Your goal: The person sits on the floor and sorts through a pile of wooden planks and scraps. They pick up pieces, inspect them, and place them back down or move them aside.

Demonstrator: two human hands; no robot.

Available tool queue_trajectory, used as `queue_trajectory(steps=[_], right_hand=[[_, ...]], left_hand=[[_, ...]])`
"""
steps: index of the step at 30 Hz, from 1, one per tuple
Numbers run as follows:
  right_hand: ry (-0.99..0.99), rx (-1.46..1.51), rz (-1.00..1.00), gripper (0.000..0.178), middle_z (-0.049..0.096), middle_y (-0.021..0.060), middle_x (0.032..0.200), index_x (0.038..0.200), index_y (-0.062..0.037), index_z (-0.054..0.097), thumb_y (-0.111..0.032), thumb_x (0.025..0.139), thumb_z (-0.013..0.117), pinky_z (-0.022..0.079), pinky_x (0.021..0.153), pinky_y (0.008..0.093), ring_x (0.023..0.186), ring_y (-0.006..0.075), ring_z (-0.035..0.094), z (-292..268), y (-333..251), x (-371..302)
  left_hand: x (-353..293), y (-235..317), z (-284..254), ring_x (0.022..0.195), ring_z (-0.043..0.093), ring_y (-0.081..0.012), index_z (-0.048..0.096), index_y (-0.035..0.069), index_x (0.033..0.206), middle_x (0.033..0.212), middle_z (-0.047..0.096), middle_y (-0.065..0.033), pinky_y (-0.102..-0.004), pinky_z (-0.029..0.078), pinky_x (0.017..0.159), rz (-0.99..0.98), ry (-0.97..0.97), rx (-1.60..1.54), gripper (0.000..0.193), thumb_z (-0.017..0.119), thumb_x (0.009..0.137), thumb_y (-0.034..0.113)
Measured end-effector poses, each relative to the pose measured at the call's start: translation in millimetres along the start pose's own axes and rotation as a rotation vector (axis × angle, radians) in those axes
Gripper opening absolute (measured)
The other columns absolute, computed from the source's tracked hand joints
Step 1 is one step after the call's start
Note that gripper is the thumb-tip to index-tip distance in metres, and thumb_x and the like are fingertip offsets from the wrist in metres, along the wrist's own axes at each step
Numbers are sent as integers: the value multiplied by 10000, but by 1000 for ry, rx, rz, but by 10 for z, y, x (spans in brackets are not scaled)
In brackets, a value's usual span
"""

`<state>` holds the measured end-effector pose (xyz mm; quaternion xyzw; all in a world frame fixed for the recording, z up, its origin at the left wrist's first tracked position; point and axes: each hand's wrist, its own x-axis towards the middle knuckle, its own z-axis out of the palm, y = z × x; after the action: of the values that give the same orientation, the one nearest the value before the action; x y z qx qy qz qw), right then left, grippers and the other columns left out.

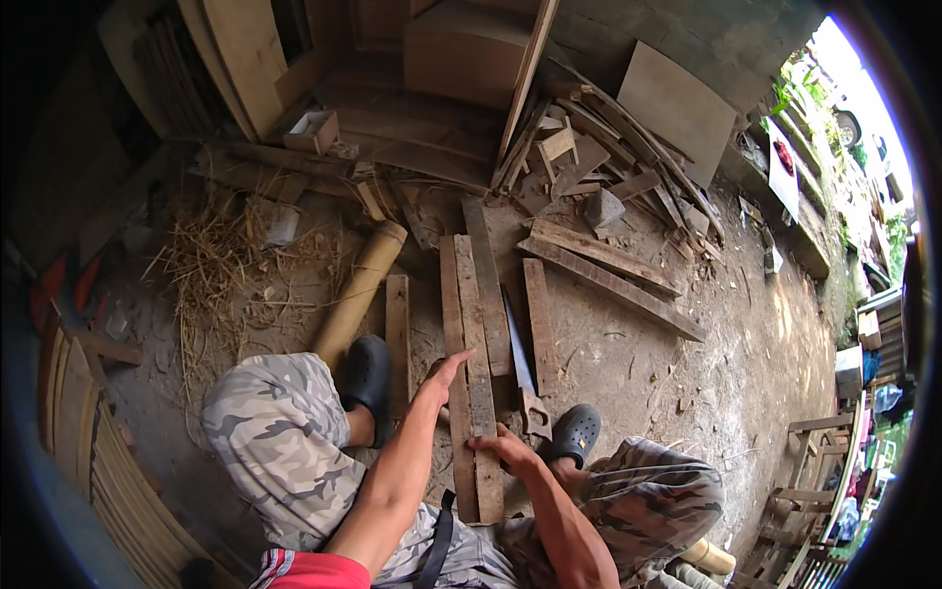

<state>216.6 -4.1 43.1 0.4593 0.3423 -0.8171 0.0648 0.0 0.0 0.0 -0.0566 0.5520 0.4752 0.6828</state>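
Two long, rough wooden battens run side by side between my knees, a brown one (452,294) on the left and a greyer one (478,378) on the right. My left hand (444,378) grips them from the left side, a digit laid across the top toward the grey batten; its other fingers are partly hidden. Nearer me, my right hand (510,450) holds the grey batten's near end from the right, thumb at its edge. A handsaw (533,412) with a wooden handle lies just beyond my right hand, beside the battens.
A thick bamboo pole (361,290) lies left of the battens, near dry straw (221,250). Loose timbers (618,285) and a heap of scrap wood (599,147) spread at the far right. My clogs (576,432) stand on the dirt floor. A wooden cabinet (466,59) is at the back.
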Motion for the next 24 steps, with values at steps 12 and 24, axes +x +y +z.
queue_trajectory(steps=[12,24], right_hand=[[68,-91,-17,745,614,142,1148,1319,30,413,-183,733,821,520,899,366,1027,240,633,68,-68,-85],[153,-272,-85,809,602,180,1167,1299,80,394,-231,712,855,504,919,365,1054,248,617,5,59,24]], left_hand=[[431,-228,-239,1098,616,-295,575,28,1265,1201,652,-159,-454,473,978,-79,-45,-147,725,803,743,476],[228,-202,-203,1148,587,-300,570,30,1275,1243,631,-161,-463,449,1001,-66,-116,-202,771,804,723,516]])
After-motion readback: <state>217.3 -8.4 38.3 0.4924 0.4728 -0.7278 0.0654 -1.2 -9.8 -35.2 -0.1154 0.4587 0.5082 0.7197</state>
